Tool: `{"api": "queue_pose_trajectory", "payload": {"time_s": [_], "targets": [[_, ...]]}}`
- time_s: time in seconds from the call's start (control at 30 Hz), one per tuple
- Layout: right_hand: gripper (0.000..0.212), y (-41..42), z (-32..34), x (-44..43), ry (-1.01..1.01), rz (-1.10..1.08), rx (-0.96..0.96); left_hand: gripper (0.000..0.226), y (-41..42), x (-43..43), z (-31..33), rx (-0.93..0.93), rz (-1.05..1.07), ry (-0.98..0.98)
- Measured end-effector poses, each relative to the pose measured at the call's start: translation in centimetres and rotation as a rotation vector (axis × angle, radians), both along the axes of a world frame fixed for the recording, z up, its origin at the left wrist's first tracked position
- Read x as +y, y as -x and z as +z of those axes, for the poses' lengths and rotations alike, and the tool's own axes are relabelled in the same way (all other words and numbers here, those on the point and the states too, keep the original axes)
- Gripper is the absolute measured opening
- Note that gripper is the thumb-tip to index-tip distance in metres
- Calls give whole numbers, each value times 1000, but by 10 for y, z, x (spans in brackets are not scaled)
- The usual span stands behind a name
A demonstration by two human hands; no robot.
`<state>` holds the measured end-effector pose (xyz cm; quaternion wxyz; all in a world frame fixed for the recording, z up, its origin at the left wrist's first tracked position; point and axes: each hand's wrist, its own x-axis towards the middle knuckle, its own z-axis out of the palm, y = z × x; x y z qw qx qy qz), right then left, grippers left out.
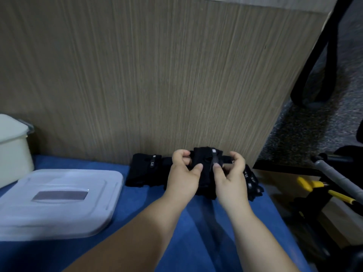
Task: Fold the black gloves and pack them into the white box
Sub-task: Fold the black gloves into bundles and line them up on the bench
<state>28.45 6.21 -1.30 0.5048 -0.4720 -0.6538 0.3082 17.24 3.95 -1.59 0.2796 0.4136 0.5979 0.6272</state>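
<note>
Both my hands hold one black glove (206, 161) just above a pile of black gloves on the blue cloth. My left hand (184, 171) pinches its left edge, thumb in front. My right hand (229, 173) pinches its right side near a strap with a small white tag. Another black glove (145, 169) lies flat to the left, and more gloves (252, 185) lie to the right, partly hidden by my right hand. The white box (13, 150) stands at the far left edge, only partly in view. Its white lid (57, 201) lies flat on the cloth in front of it.
A wood-grain panel (157, 75) rises directly behind the gloves. The blue cloth (196, 232) ends at the right, where yellow-and-black tools (314, 188) and a grey bar (337, 179) lie lower down. A black chair leg (318, 65) stands on grey carpet at the upper right.
</note>
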Motion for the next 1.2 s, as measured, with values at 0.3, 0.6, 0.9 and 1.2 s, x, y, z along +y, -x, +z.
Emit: {"api": "queue_pose_trajectory", "payload": {"time_s": [0.3, 0.6, 0.9, 1.2], "targets": [[32, 25, 22, 43, -97, -17, -257, 36, 22, 42, 13, 80, -56, 35], [21, 35, 1, 59, -77, -69, -530, 46, 32, 59, -10, 649, 28, 237], [35, 31, -20, 65, -282, -125, -823, 31, 43, 59, -27, 926, 61, 62], [94, 22, -31, 73, -198, 44, -1100, 46, 49, 61, -32, 1066, -181, 255]]}}
